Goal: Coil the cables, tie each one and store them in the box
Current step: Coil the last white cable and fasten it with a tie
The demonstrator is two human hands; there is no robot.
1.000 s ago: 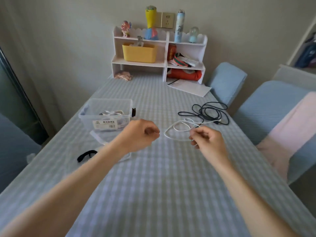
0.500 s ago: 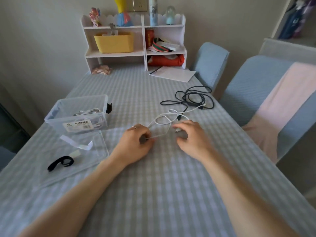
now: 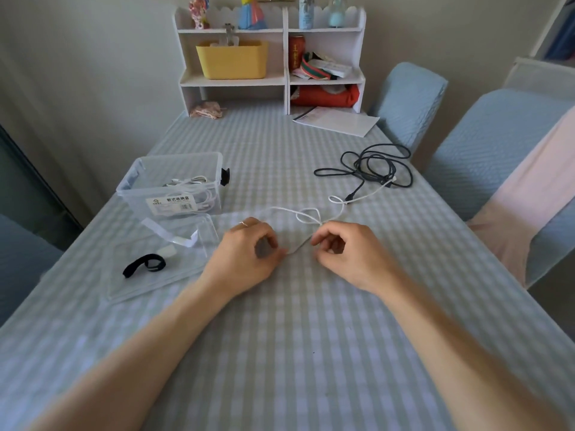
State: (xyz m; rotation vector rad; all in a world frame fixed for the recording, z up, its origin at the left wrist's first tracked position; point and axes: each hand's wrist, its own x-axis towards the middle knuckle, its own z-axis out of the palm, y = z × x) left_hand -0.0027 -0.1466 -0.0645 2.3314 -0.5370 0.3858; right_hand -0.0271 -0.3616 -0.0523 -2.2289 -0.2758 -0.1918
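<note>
Coiling begins: left hand and right hand each pinch the white cable right of the box; next, gather loops.

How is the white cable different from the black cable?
The white cable is pinched between the left hand and the right hand; the black cable lies untouched, farther back. The white cable is strung out in small loops; the black cable sits in a loose tangle. White looks thinner than black. Both are still uncoiled, outside the box.
</note>
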